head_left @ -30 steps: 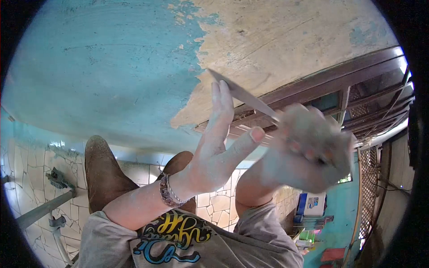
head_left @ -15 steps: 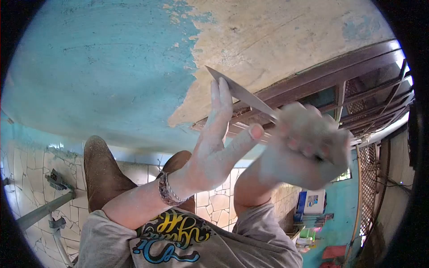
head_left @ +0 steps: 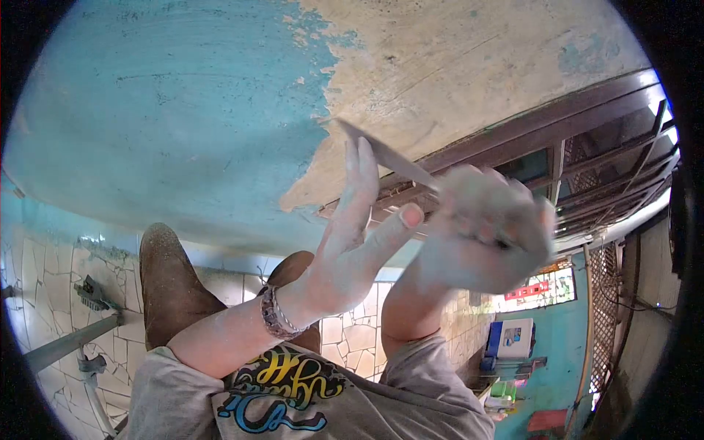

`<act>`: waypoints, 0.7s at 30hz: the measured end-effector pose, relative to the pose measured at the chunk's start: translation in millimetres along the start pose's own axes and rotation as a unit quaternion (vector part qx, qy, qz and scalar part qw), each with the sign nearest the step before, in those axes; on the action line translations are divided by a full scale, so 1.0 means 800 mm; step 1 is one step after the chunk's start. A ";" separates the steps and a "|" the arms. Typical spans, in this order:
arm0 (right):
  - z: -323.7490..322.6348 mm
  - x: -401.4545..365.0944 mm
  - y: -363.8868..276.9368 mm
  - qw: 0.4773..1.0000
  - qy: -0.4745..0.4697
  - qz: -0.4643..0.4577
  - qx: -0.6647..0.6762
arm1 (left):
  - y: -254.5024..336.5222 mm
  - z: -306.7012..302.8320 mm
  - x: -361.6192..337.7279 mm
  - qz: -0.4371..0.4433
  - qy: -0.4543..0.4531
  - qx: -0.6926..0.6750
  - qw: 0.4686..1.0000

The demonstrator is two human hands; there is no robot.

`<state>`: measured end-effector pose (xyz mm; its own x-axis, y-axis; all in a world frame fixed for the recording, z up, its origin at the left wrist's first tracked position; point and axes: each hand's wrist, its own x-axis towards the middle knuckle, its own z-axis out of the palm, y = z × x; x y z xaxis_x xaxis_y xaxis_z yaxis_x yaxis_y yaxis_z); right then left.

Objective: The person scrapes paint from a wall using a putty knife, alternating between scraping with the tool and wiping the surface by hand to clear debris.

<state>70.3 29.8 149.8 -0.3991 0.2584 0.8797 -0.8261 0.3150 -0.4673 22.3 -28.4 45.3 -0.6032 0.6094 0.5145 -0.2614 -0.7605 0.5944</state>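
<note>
Scraper [head_left: 389,155]: in right hand [head_left: 488,227], left hand [head_left: 341,264] against its far end
Wall [head_left: 183,110]: before both hands
Window [head_left: 598,150]: right of scraper
Bar [head_left: 73,343]: far left, above floor [head_left: 358,337]

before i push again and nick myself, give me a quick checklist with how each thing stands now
1. Right hand closed on the scraper: ok, fist shut, handle hidden inside it.
2. Left hand fingers clear of the scraper: not ok, fingertips rest against it near its front end.
3. Skin covered: not ok, both hands bare and dusty.
4. Wrist free of jewellery: not ok, a bracelet is on the left one.
5. Scraper edge touching the wall: cannot tell from this angle.
</note>
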 end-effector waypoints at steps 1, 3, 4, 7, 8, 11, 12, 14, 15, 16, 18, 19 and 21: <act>0.000 0.003 -0.002 0.999 0.005 -0.013 0.029 | 0.001 -0.003 -0.002 -0.026 -0.002 0.001 1.000; 0.000 -0.002 0.017 0.999 -0.014 0.024 -0.044 | -0.003 -0.005 0.006 0.003 0.016 0.028 0.999; -0.002 -0.007 0.020 0.995 -0.018 0.041 -0.087 | -0.004 -0.003 0.006 0.008 0.014 0.027 1.000; -0.013 -0.004 0.009 0.999 -0.020 0.019 0.026 | -0.007 -0.005 0.004 0.012 0.002 0.015 1.000; -0.015 -0.003 0.007 0.998 -0.034 0.001 0.052 | -0.007 -0.007 0.002 0.008 -0.001 0.015 1.000; -0.010 -0.007 0.010 0.997 -0.068 0.004 -0.020 | -0.004 -0.005 0.002 0.012 0.001 0.030 0.999; -0.010 -0.008 0.008 0.996 -0.078 0.003 -0.049 | -0.005 -0.005 0.006 0.027 -0.001 0.024 0.999; -0.007 -0.008 0.000 0.998 -0.042 0.003 -0.037 | -0.005 0.000 0.005 0.030 -0.013 0.027 0.999; -0.006 -0.008 -0.009 1.000 -0.013 0.008 -0.023 | -0.004 0.001 0.002 0.020 -0.020 0.040 0.999; -0.007 -0.005 -0.013 1.000 0.013 0.014 -0.005 | -0.003 -0.001 0.002 0.013 -0.024 0.055 0.998; -0.021 -0.006 0.001 0.999 -0.020 0.018 -0.028 | -0.010 -0.003 0.002 0.012 -0.003 0.051 0.999; -0.014 -0.012 0.009 0.998 -0.006 0.026 -0.053 | -0.012 -0.001 0.000 0.010 0.000 0.042 0.999; -0.004 -0.014 0.014 0.997 0.023 0.035 -0.058 | -0.011 0.002 -0.001 0.012 -0.002 0.022 1.000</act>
<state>66.9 33.7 134.8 -0.4339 0.3236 0.8408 -0.7444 0.3971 -0.5369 26.0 -21.9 40.7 -0.6060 0.5914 0.5320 -0.2132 -0.7651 0.6076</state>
